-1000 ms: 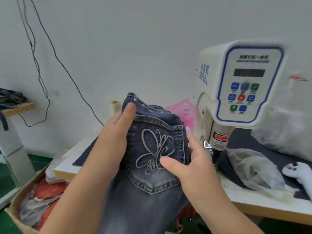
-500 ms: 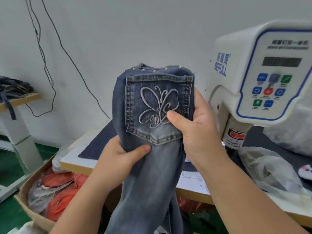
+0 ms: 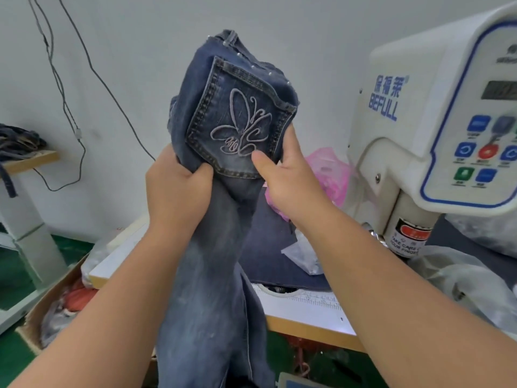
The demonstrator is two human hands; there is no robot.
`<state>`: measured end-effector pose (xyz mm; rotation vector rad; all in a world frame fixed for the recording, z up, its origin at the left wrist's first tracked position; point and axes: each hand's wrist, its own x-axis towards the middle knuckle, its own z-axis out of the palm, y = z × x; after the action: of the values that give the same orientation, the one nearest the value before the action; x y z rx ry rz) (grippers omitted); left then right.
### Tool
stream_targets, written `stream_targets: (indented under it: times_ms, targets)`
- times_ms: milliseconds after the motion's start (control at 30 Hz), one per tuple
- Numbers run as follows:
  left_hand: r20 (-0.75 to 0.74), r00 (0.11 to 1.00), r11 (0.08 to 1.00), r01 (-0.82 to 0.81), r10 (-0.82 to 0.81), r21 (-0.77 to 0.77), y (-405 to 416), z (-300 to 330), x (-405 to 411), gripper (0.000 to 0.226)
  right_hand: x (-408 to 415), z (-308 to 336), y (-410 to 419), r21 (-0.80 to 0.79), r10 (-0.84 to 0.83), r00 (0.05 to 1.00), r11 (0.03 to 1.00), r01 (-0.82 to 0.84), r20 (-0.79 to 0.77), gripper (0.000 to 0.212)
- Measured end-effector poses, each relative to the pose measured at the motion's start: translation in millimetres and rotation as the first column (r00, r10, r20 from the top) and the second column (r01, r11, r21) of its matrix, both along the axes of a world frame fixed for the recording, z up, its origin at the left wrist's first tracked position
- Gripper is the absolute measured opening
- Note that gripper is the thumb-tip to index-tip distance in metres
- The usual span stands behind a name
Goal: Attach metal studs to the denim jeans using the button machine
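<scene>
I am holding the jeans (image 3: pixel 223 247) up in front of me, above the near edge of the desk (image 3: pixel 307 312), with both hands. My left hand (image 3: pixel 176 191) is gripping a bunch of denim at the lower left corner of the back pocket (image 3: pixel 237 121), fingers curled tight round the cloth. My right hand (image 3: pixel 291 180) is pinching the pocket's right side: the thumb is pressing on the front near the pocket's bottom edge, and the fingers are going behind the fabric, where I cannot see them. The pocket is facing me, tilted, with a butterfly stitched on it in pale thread. A row of small metal studs (image 3: pixel 270 73) is showing along the waistband above the pocket. The leg is hanging straight down between my forearms, past the desk edge.

The button machine (image 3: pixel 436 130) is standing on the desk to my right, apart from the jeans, its control panel with blue, red and green buttons turned toward me. A pink bag (image 3: pixel 327 169) is lying behind my right hand, clear plastic bags (image 3: pixel 461 281) are lying under the machine head, and a dark cloth (image 3: pixel 268 253) is covering part of the desk. A cardboard box (image 3: pixel 50 309) of scraps is sitting on the floor at the left.
</scene>
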<state>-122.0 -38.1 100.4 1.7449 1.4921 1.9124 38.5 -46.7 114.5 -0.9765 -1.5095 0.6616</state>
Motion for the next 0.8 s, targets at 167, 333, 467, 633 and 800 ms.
stream_targets:
  times_ms: [167,333,467,633,800]
  targets:
    - [-0.114,0.989,0.986,-0.104,0.09,-0.129,44.8,-31.7,-4.9,0.01,14.0,-41.6,6.3,-0.265,0.002,0.964,0.962,0.071,0.265,0.06]
    - [-0.208,0.978,0.901,-0.088,-0.003,-0.425,70.3,-90.5,-0.2,0.009,21.5,-95.2,-27.5,-0.373,0.018,0.91,0.916,0.151,0.414,0.04]
    - [-0.212,0.977,0.872,-0.1,-0.004,-0.479,72.2,-117.8,2.5,0.021,29.4,-131.0,-66.2,-0.3,0.02,0.86,0.941,0.156,0.51,0.032]
    - [-0.245,0.968,0.816,-0.178,0.046,-0.55,70.1,-120.9,0.8,0.031,50.0,-154.0,-94.2,-0.176,-0.06,0.769,0.959,0.221,0.637,0.026]
    - [-0.302,0.946,0.699,-0.139,-0.115,-0.702,75.2,-122.5,-4.0,0.045,56.5,-167.1,-98.3,0.008,-0.19,0.65,0.962,0.272,0.736,0.022]
